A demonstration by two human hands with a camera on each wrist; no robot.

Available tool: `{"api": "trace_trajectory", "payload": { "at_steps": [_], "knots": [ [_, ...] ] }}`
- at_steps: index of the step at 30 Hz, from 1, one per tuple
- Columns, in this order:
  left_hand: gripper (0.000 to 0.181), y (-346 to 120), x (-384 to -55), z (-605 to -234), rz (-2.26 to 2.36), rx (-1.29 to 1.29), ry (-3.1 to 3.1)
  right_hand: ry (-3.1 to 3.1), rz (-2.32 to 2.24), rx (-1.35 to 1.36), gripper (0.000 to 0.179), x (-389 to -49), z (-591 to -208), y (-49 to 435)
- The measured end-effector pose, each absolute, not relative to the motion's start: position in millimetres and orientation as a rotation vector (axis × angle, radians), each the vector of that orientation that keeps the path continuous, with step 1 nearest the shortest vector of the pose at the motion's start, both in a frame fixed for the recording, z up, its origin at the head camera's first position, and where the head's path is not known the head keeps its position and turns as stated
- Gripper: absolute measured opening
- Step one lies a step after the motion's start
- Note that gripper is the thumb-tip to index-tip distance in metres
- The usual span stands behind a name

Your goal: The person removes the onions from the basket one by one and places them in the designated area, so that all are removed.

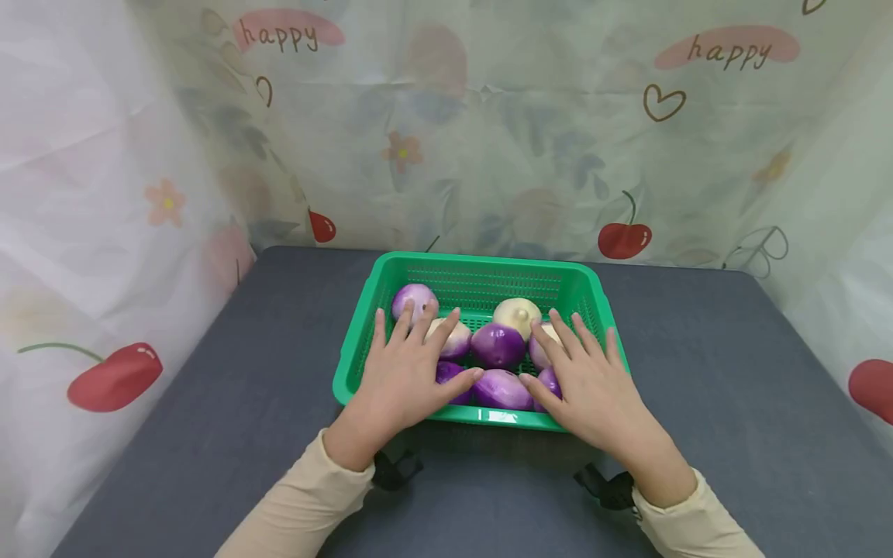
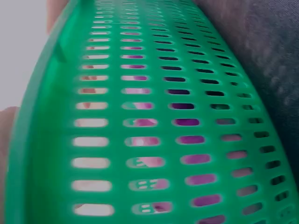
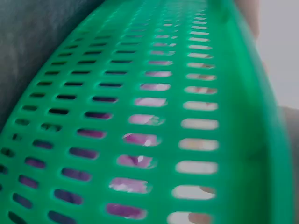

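Note:
A green plastic basket (image 1: 481, 266) with slotted walls holds several onions. A dark purple onion (image 1: 498, 346) lies in the middle, with a pale, knobbed onion (image 1: 517, 316) behind it and a lighter purple onion (image 1: 502, 390) at the near wall. My left hand (image 1: 405, 376) spreads its fingers over the basket's left part, overlapping a lilac onion (image 1: 413, 300) at the back. Over the right part is my right hand (image 1: 593, 384), fingers spread and straight, partly hiding onions below. Both wrist views face the basket's near wall (image 2: 117, 114), with purple showing through the slots.
The basket stands on a dark grey cloth-covered table (image 1: 711, 372). A printed curtain (image 1: 488, 155) with cherries and flowers rises behind the table and along its sides. Black straps (image 1: 396, 470) are at the wrists, below the beige sleeves (image 1: 307, 496).

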State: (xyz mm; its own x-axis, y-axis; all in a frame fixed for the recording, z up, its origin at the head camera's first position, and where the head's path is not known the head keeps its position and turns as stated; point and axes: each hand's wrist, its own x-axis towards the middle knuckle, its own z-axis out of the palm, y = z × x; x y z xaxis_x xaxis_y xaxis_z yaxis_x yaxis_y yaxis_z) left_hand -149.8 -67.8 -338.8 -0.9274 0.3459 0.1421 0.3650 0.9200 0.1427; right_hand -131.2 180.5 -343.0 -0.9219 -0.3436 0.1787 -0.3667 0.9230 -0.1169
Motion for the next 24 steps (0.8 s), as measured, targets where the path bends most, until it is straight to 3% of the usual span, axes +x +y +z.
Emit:
{"api": "trace_trajectory", "payload": {
  "at_steps": [8, 13, 18, 24],
  "knots": [
    [0.061, -76, -151, -323, -0.500, -0.799, -2.986, -2.868, 0.319, 0.701, 0.058, -124, -333, 182],
    [0.057, -87, -151, -301, -0.618, -0.880, -3.022, -2.858, 0.473, 0.746, 0.049, -118, -319, 183],
    [0.056, -111, -154, -276, -0.784, -0.859, -3.047, -2.829, 0.683, 0.747, 0.044, -115, -307, 186],
    [0.054, -151, -169, -261, -1.178, -0.776, -2.957, -2.776, 0.977, 0.693, 0.051, -117, -299, 190]
  ]
}}
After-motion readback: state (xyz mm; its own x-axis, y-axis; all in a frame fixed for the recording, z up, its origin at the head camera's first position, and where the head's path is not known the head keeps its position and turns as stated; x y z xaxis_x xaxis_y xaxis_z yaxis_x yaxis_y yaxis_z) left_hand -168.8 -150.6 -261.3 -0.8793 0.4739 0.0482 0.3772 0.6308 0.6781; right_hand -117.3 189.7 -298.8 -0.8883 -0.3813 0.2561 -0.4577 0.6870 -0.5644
